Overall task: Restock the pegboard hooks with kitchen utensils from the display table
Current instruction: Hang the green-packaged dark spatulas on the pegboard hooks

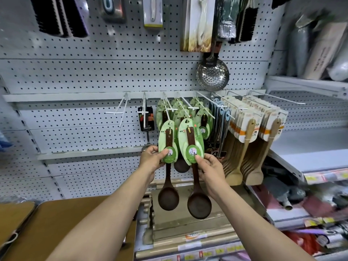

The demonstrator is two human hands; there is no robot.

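Two spoons: each hand holds one dark wooden spoon on a green card, in the middle of the frame, in front of the pegboard.
Left hand: fingers curled round the lower part of the green card of the left spoon — the thumb lies on the round label.
Right hand: it pinches the lower edge of the card of the right spoon, thumb on the front.
Spoon bowls: both hang down below the hands, the right one a little lower.
Card tops: they are just beside the tips of the white hooks; I cannot tell if they are hung on them.
Behind the hands: more green-carded spoons hang on the hooks.
Right of centre: pale wooden spatulas hang in rows.
Upper centre: a steel skimmer hangs on the board.
Lower left: a brown bench.
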